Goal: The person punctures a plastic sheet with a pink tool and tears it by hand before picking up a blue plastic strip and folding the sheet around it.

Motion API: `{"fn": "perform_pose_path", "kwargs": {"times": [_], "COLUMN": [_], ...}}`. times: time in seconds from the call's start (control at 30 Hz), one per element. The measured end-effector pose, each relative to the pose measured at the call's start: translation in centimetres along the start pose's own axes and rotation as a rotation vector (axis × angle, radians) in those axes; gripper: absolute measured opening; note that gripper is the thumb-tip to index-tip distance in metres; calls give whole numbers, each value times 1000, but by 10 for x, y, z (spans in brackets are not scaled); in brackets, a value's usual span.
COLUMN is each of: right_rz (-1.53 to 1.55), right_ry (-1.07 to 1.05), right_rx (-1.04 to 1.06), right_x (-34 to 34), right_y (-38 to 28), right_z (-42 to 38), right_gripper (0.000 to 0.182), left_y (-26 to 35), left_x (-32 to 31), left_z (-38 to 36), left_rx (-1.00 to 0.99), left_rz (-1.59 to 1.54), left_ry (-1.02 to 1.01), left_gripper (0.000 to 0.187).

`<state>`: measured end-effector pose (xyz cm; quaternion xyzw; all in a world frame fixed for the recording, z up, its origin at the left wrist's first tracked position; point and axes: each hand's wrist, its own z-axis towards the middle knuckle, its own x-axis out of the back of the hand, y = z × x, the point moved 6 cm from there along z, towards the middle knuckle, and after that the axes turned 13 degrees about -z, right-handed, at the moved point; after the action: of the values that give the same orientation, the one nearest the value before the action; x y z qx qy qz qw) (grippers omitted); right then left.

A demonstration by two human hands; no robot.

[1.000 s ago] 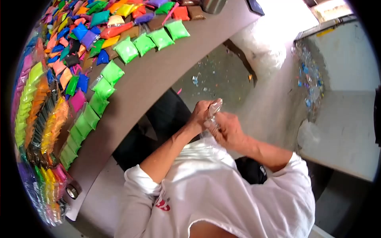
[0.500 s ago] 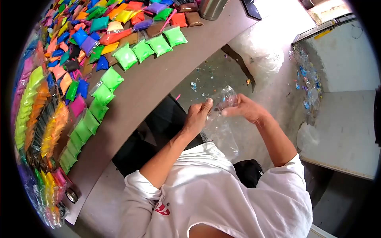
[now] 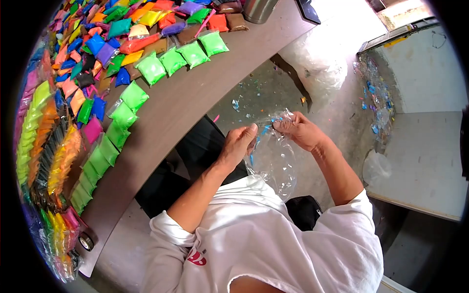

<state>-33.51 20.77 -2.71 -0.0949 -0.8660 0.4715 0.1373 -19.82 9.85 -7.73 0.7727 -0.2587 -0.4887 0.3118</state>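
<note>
A clear plastic bag with some blue printing near its upper edge hangs between my two hands, in front of my lap. My left hand pinches one side of its edge, thumb on top. On the other side, my right hand grips the edge between thumb and bent fingers. The bag looks thin and see-through, and its lower part droops toward my white shirt. To the left, bright green packets lie in a bent row along the table, apart from both hands.
Many colourful packets cover the table's far left. A metal tumbler and a dark flat device stand at its far end. A large translucent bag rests beyond the table, and plastic scraps litter the floor at right.
My hands have drawn slightly apart, spreading the bag's edge between them. The bag now hangs wider, and its blue printing shows.
</note>
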Motion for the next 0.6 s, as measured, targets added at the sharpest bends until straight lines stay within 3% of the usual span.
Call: {"fn": "perform_pose_path", "kwargs": {"times": [0.17, 0.53, 0.6], "right_rz": [115, -16, -47], "right_ry": [-16, 235, 236], "right_rx": [73, 203, 195], "right_x": [-8, 5, 4], "right_y": [0, -16, -18], "right_z": [0, 1, 1], "right_gripper": [21, 20, 21], "left_y": [-2, -9, -11], "left_x": [2, 11, 18], "left_z": [-1, -5, -3], "left_rx": [67, 59, 72], "left_rz": [5, 37, -86], "left_ry": [40, 2, 70], "left_gripper": [45, 46, 46]}}
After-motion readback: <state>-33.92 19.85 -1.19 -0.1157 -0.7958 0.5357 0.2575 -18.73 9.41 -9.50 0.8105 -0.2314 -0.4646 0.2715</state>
